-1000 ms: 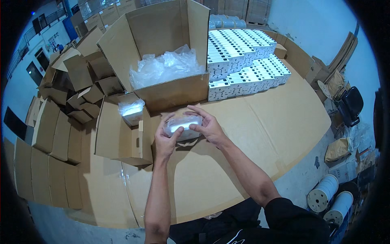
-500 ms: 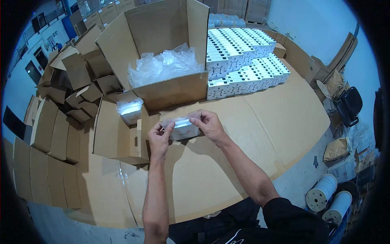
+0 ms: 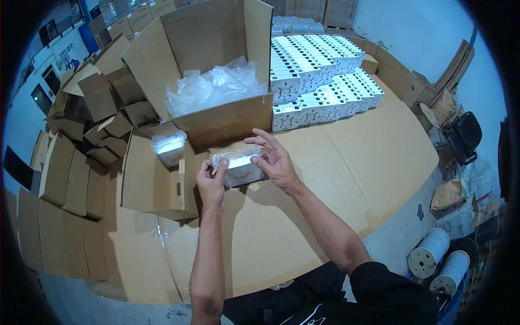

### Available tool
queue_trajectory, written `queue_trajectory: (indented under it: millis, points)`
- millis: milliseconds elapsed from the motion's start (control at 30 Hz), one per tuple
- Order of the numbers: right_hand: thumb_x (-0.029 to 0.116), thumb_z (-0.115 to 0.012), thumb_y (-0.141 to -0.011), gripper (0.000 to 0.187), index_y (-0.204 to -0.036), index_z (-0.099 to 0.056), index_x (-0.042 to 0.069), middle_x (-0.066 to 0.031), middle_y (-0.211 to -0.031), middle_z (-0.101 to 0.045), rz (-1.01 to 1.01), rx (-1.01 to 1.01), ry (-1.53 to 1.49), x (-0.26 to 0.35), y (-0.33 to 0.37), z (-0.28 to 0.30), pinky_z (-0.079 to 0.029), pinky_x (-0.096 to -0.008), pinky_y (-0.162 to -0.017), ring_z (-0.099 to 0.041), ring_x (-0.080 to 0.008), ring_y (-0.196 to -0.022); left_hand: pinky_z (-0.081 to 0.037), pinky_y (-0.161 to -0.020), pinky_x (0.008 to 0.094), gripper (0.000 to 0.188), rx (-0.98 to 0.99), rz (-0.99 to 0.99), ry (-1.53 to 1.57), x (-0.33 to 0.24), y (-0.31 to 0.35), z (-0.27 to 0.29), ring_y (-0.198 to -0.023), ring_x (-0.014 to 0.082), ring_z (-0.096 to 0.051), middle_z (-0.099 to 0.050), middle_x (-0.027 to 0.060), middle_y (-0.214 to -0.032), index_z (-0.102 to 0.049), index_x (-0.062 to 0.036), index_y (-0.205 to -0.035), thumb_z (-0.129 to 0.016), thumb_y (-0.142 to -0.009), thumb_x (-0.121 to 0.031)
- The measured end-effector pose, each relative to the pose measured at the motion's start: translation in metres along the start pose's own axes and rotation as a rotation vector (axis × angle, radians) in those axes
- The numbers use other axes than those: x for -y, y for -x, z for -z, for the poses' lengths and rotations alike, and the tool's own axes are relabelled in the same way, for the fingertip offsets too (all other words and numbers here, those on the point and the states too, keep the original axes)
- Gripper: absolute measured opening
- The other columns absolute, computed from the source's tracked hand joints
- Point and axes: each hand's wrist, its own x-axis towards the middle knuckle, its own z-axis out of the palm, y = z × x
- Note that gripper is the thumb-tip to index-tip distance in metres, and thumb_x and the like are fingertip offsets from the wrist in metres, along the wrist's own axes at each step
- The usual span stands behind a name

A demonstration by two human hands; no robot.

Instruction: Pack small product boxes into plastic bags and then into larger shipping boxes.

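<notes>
A small white box (image 3: 242, 172) stands in front of me on the cardboard-covered table, clear plastic wrap (image 3: 236, 155) bunched along its top. My left hand (image 3: 212, 181) is closed on its left end, thumb at the upper edge. At the opposite end, my right hand (image 3: 275, 162) is open with the fingers raised and spread. Its thumb lies against the box's upper right corner. To the left is an open carton (image 3: 154, 189). Inside it sits another white box (image 3: 172, 153), also wrapped in clear plastic.
Behind the carton, a larger open carton (image 3: 233, 122) holds a heap of clear plastic bags (image 3: 216, 86). Stacked rows of white boxes (image 3: 325, 100) fill the table's back. Empty brown cartons (image 3: 70, 179) crowd the left side. Cable spools (image 3: 428, 252) stand on the floor at right.
My right hand's fingers have lifted and spread away from the plastic, which now lies lower over the box top. The left hand keeps its grip. The whole view has shifted slightly.
</notes>
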Motion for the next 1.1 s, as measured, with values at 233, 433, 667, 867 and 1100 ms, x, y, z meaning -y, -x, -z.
queue_trajectory:
  millis: [233, 433, 667, 867, 1100]
  points:
    - [0.006, -0.072, -0.09, 0.026, -0.116, -0.072, 0.002, -0.0087, -0.121, -0.067, -0.275, 0.175, 0.391, 0.021, 0.001, 0.009, -0.053, -0.03, -0.091, -0.062, -0.0148, -0.107, -0.048, -0.085, 0.0267, 0.028, -0.018, -0.166, 0.004, -0.004, 0.003, -0.006, -0.097, 0.0131, -0.06, -0.063, 0.0072, -0.109, -0.058, -0.0042, -0.11, -0.075, -0.088, -0.009]
    - [0.004, -0.072, -0.089, 0.03, -0.118, -0.071, 0.001, -0.0074, -0.107, -0.072, -0.209, 0.143, 0.371, 0.012, 0.002, 0.014, -0.055, -0.0276, -0.08, -0.066, -0.0117, -0.09, -0.045, -0.1, 0.0363, 0.042, 0.034, -0.531, -0.492, -0.027, 0.008, -0.01, -0.114, 0.0207, -0.059, -0.065, 0.0061, -0.119, -0.057, -0.0047, -0.128, -0.07, -0.088, -0.003]
    - [0.007, -0.073, -0.088, 0.029, -0.116, -0.072, 0.001, -0.006, -0.103, -0.073, -0.21, 0.165, 0.403, 0.014, -0.002, 0.014, -0.054, -0.0283, -0.078, -0.065, -0.0109, -0.088, -0.05, -0.092, 0.0325, 0.023, 0.226, -0.315, -0.443, -0.022, 0.007, 0.002, -0.102, 0.0174, -0.064, -0.071, 0.0074, -0.105, -0.069, -0.0035, -0.114, -0.069, -0.091, -0.002]
    - [0.013, -0.077, -0.086, 0.028, -0.112, -0.072, 0.003, -0.0084, -0.097, -0.073, -0.128, 0.171, 0.633, 0.02, -0.005, 0.016, -0.053, -0.0307, -0.074, -0.066, -0.0155, -0.082, -0.054, -0.076, 0.0263, 0.031, 0.268, -0.021, -0.431, -0.024, 0.007, 0.006, -0.09, 0.0117, -0.065, -0.07, 0.0064, -0.104, -0.069, -0.0028, -0.115, -0.078, -0.086, -0.004]
    - [0.009, -0.074, -0.085, 0.026, -0.11, -0.071, 0.003, -0.0136, -0.091, -0.072, 0.123, 0.334, 0.915, 0.033, -0.01, 0.011, -0.055, -0.0337, -0.072, -0.067, -0.0235, -0.076, -0.048, -0.059, 0.0208, 0.035, 0.261, -0.048, -0.353, -0.01, 0.005, 0.016, -0.075, 0.0061, -0.062, -0.071, 0.0017, -0.093, -0.07, -0.0041, -0.116, -0.082, -0.084, -0.012]
